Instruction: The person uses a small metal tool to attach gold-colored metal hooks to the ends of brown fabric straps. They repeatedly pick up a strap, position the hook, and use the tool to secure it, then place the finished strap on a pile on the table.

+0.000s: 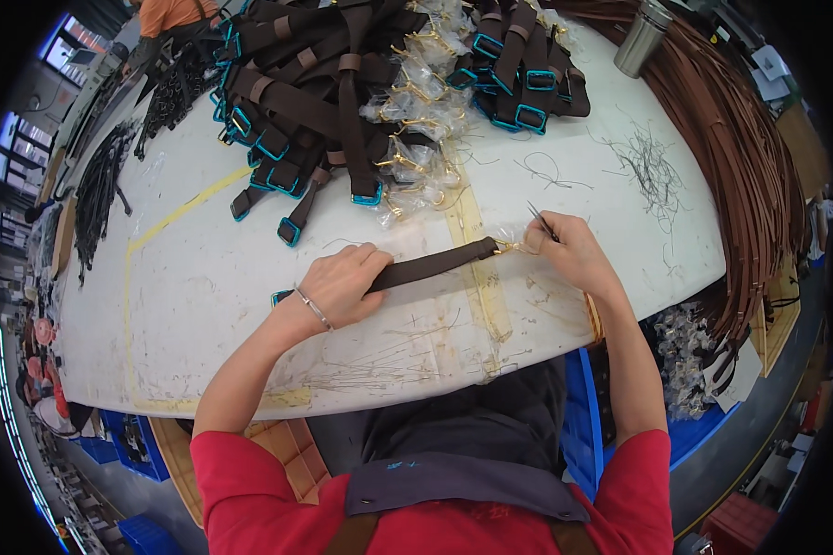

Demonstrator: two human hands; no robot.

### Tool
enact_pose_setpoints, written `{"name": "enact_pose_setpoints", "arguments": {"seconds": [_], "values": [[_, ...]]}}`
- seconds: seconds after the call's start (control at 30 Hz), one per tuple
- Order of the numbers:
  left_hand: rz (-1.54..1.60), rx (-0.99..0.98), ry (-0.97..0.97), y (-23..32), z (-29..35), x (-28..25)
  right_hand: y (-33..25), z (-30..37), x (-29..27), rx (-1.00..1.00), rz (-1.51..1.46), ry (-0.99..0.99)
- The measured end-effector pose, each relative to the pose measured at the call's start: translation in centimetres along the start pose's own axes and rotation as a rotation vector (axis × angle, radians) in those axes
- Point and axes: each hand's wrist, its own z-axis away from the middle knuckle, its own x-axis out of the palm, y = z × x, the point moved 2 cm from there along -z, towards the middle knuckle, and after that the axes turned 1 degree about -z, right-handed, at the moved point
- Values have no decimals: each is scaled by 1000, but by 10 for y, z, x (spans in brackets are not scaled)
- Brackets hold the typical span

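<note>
White table, brown strap under both hands.

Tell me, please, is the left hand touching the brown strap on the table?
Touching: the head view shows the left hand pressed on the brown strap, fingers over its top.

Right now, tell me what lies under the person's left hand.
The left hand presses on a brown strap lying flat on the white table. A blue-edged tip of the strap shows by the wrist. The stretch beneath the palm is covered, so its state cannot be seen.
</note>
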Motion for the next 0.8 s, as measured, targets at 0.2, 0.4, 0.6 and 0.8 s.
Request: {"name": "enact_pose_setpoints", "arguments": {"seconds": [0.2, 0.4, 0.6, 0.8], "values": [[172, 8, -79, -18, 47, -7, -14, 17, 19, -34, 62, -255], [353, -64, -55, -49, 75, 3, -61, 3, 52, -406, 345, -51], [253, -170, -123, -46, 66, -4, -14, -5, 44, -423, 692, 118], [-72, 23, -23, -24, 67, -9, 100, -21, -120, 263, 1027, 602]]}}
